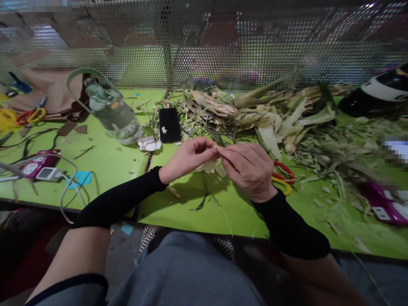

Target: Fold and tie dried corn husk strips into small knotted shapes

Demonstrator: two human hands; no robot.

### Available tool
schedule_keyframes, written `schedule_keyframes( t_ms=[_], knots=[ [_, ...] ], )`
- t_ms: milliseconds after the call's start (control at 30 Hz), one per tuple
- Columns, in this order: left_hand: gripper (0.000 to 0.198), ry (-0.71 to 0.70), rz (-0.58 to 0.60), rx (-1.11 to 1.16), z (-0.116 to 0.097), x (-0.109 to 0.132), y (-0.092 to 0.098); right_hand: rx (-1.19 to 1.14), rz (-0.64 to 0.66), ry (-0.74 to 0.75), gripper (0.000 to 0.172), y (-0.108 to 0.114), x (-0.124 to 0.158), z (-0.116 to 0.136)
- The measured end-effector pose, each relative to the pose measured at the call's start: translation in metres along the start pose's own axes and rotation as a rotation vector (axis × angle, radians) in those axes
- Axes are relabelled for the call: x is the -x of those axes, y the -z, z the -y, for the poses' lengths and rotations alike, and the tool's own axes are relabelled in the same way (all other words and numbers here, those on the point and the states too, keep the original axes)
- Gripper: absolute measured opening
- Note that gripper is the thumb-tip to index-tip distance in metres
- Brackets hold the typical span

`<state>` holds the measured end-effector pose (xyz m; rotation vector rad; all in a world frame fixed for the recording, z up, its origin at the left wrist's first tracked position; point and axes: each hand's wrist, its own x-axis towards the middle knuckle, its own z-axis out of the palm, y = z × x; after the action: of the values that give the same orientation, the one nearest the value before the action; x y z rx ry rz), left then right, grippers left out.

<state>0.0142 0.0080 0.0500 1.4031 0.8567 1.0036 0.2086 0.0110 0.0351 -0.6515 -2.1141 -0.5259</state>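
Note:
My left hand (193, 157) and my right hand (247, 168) meet above the green table, thumb and forefinger pinched on each. A tiny pale bit shows between the touching fingertips; its kind is too small to make out. Just below the fingers are pale, flat pieces (208, 165), partly hidden by the hands; I cannot tell whether they hang or lie on the table. Scissors with red and yellow handles (287, 176) stick out from behind my right wrist. Beyond the hands spreads a heap of dried corn husks (270, 123) with shreds.
A black phone (170, 125) lies behind my left hand, beside a water bottle (117, 112). Purple power strips (40, 163) sit at both sides, with a cable on the left. A perforated metal screen (204, 51) closes the back. A dark bottle (376, 93) is at right.

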Motion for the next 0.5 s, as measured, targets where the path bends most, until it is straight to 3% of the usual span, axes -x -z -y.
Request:
schedule_keyframes(
  t_ms=[267,500],
  knots=[
    [0.028,-0.092,0.018,-0.035,0.006,-0.002,-0.001,-0.345,-0.023,-0.388,0.013,-0.006,0.000,0.003],
    [0.027,-0.140,-0.004,-0.081,0.017,-0.007,0.001,-0.157,-0.040,-0.270,0.010,-0.009,0.001,0.003]
  ],
)
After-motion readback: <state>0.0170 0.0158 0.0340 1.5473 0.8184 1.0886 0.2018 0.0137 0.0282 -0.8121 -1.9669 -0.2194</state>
